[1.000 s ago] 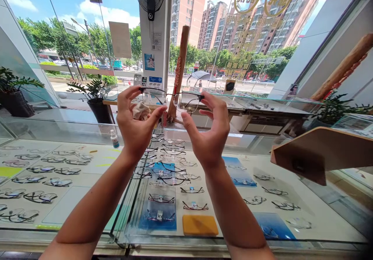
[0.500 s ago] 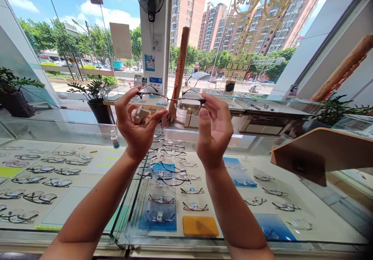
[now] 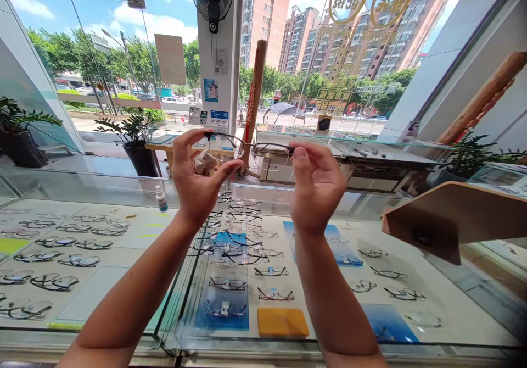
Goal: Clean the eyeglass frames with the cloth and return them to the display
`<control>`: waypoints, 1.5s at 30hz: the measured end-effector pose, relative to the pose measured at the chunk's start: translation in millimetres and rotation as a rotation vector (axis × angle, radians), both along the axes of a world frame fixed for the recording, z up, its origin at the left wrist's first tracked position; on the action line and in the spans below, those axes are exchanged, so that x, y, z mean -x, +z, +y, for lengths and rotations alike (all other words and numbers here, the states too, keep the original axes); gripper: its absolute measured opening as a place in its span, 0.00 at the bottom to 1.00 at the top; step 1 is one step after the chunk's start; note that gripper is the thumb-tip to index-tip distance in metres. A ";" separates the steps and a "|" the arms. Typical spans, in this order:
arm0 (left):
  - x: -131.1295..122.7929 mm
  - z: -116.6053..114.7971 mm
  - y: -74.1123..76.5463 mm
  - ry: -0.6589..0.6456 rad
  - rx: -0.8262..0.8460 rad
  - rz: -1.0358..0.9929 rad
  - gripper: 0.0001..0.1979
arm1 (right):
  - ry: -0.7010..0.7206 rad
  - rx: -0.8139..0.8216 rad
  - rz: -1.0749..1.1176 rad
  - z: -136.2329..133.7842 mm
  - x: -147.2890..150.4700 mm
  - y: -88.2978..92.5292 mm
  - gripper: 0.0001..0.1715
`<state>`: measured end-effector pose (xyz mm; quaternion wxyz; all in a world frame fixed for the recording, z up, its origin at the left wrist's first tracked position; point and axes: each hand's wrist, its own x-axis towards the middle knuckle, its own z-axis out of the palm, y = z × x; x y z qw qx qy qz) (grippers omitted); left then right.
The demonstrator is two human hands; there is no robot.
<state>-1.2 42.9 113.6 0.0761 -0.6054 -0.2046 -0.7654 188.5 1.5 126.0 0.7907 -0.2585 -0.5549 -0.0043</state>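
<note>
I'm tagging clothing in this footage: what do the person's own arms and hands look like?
The left hand and right hand wear no gloves, and no rings show on the visible fingers. Both wrists lack watches or bracelets. The left forearm and right forearm are bare, with no sleeve in view; the left one carries a small dark spot.

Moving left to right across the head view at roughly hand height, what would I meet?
Potted plant at the far left → spray bottle → left hand → held eyeglasses → right hand → brown angled panel.
</note>
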 end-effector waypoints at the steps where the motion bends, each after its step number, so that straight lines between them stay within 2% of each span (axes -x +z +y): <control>1: -0.1 -0.7 0.5 -0.008 0.013 0.000 0.35 | 0.019 0.010 0.007 -0.5 -0.2 0.7 0.08; 10: -0.6 0.9 -1.6 -0.028 -0.011 0.023 0.36 | 0.246 0.047 0.064 -1.0 0.6 2.9 0.08; 16: -2.5 3.2 -6.4 0.015 -0.055 0.010 0.38 | 0.279 0.078 0.067 1.2 0.0 0.6 0.11; 25: -4.4 0.9 -9.3 0.080 -0.070 -0.008 0.40 | 0.379 0.099 0.158 1.1 2.5 1.2 0.10; 30: -4.6 1.0 -7.6 -0.039 -0.055 -0.014 0.42 | 0.372 0.107 0.144 3.5 0.8 -0.2 0.10; 36: -6.8 -0.5 -7.0 -0.190 0.045 -0.021 0.41 | 0.265 0.073 0.091 10.4 -1.4 -4.8 0.12; 41: -7.6 -1.5 -7.0 -0.208 0.117 -0.043 0.40 | 0.272 0.134 0.103 10.5 -2.5 -5.5 0.14; 45: 1.6 1.2 -4.0 -0.268 0.205 -0.053 0.40 | 0.352 0.212 0.073 7.3 -9.4 -0.4 0.09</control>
